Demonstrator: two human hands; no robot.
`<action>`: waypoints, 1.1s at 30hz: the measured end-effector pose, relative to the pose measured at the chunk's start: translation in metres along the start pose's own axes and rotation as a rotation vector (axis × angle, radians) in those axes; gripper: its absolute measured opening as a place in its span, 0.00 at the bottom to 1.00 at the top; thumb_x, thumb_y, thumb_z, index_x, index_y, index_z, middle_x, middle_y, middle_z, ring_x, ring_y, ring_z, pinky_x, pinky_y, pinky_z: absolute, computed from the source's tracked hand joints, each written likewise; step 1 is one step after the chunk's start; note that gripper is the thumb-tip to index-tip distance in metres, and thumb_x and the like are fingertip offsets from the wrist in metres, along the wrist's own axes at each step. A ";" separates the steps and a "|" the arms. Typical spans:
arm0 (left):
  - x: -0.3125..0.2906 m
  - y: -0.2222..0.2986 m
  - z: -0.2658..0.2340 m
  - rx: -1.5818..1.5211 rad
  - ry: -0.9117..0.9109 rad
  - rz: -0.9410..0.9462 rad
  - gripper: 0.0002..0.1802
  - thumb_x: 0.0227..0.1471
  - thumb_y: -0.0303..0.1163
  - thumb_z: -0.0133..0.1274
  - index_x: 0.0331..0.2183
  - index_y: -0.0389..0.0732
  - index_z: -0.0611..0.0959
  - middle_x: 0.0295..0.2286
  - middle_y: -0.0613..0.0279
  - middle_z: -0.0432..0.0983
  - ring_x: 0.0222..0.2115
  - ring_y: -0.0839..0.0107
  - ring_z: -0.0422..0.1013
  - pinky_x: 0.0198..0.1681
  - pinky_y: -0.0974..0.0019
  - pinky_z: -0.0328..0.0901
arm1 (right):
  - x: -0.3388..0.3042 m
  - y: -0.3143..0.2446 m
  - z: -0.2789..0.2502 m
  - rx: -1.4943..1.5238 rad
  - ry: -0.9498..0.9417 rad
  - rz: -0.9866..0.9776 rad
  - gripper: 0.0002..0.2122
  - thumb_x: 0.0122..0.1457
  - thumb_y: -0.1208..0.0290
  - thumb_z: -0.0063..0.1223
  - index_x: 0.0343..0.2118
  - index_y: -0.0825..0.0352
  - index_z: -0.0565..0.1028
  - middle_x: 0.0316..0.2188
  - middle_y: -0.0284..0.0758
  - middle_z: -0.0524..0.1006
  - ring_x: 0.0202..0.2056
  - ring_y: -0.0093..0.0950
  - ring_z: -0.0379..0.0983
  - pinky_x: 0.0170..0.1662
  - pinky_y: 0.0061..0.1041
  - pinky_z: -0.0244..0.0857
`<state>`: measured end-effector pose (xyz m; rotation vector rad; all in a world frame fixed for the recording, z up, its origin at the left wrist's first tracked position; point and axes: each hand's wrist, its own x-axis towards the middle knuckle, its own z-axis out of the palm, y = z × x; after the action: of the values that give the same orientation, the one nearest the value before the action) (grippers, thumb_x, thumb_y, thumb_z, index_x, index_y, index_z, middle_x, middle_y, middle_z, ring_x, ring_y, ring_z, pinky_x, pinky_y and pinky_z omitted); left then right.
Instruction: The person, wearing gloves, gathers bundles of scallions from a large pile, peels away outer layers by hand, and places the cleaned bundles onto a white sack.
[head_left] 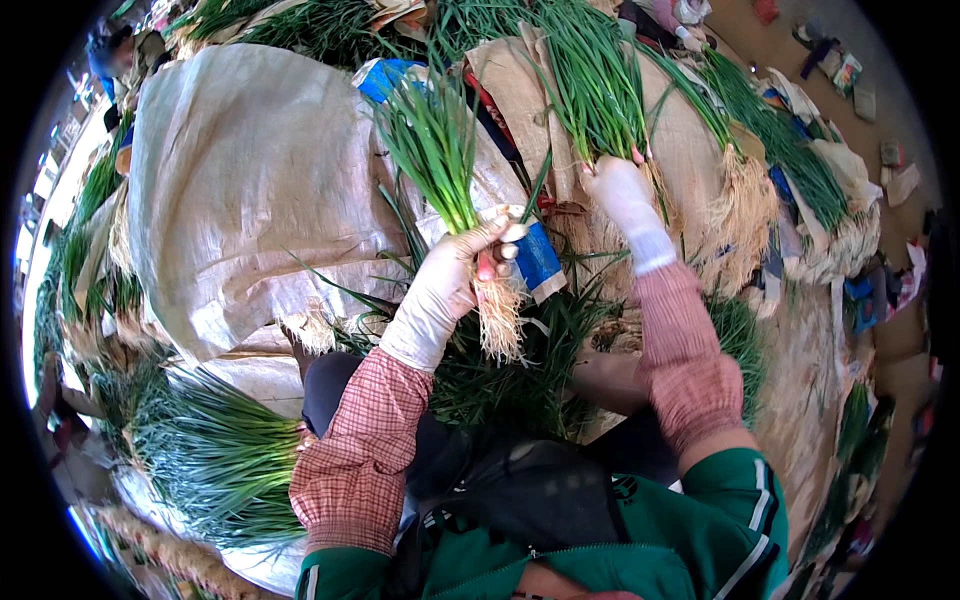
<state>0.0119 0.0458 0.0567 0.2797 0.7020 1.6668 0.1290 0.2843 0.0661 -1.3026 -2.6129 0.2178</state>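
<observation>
My left hand (440, 283), in a whitish glove, is closed around a bunch of green onions (432, 145). Their leaves point up and away from me, and pale roots hang below the fist. Farther off to the right, my right hand (620, 195), gloved too, has its fingers closed at the lower stems of other green onions (592, 85) lying on brown sacking. The back of that hand partly hides its grip. Pinkish bulbs show beside its fingers. Checked sleeve covers reach up both my forearms.
A large pale sack sheet (260, 190) spreads at the left. A green onion heap (215, 455) lies by my left knee; loose leaves (510, 385) litter the space between my legs. More rooted onions (750, 215) rest at right. Another person (135, 55) is at the far left.
</observation>
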 end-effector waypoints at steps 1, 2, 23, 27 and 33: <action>-0.002 -0.003 -0.004 0.058 0.033 0.011 0.19 0.56 0.33 0.50 0.48 0.37 0.74 0.33 0.63 0.77 0.22 0.78 0.64 0.24 0.79 0.60 | -0.023 -0.013 -0.016 0.203 -0.039 -0.042 0.16 0.57 0.58 0.52 0.31 0.68 0.78 0.24 0.40 0.78 0.25 0.33 0.74 0.30 0.33 0.67; -0.001 -0.006 -0.012 0.066 -0.015 -0.025 0.19 0.56 0.33 0.51 0.48 0.37 0.75 0.40 0.57 0.77 0.23 0.78 0.67 0.22 0.78 0.62 | -0.051 -0.017 -0.023 0.404 -0.075 -0.059 0.15 0.57 0.58 0.52 0.30 0.68 0.78 0.22 0.39 0.78 0.23 0.31 0.73 0.29 0.32 0.66; -0.028 -0.029 -0.019 0.068 -0.020 -0.090 0.15 0.53 0.28 0.51 0.43 0.33 0.76 0.25 0.56 0.76 0.27 0.64 0.75 0.33 0.60 0.73 | -0.132 -0.098 0.027 1.743 -0.156 0.023 0.15 0.66 0.65 0.40 0.44 0.73 0.71 0.38 0.34 0.74 0.39 0.21 0.70 0.43 0.17 0.64; -0.025 -0.029 -0.019 0.070 -0.041 -0.182 0.13 0.53 0.27 0.52 0.41 0.32 0.78 0.27 0.57 0.76 0.26 0.65 0.75 0.32 0.64 0.73 | -0.118 -0.085 0.040 1.855 -0.264 0.131 0.13 0.65 0.68 0.39 0.43 0.70 0.72 0.32 0.33 0.75 0.30 0.22 0.72 0.32 0.18 0.68; -0.026 -0.032 -0.014 0.102 -0.066 -0.112 0.14 0.51 0.26 0.55 0.41 0.33 0.77 0.30 0.59 0.77 0.27 0.70 0.74 0.32 0.68 0.71 | -0.126 -0.074 0.056 1.692 -0.311 0.187 0.11 0.62 0.72 0.41 0.42 0.72 0.72 0.29 0.35 0.76 0.26 0.24 0.73 0.29 0.22 0.69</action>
<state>0.0366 0.0191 0.0322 0.3598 0.7412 1.5113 0.1318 0.1368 0.0133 -0.7282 -1.3426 2.0950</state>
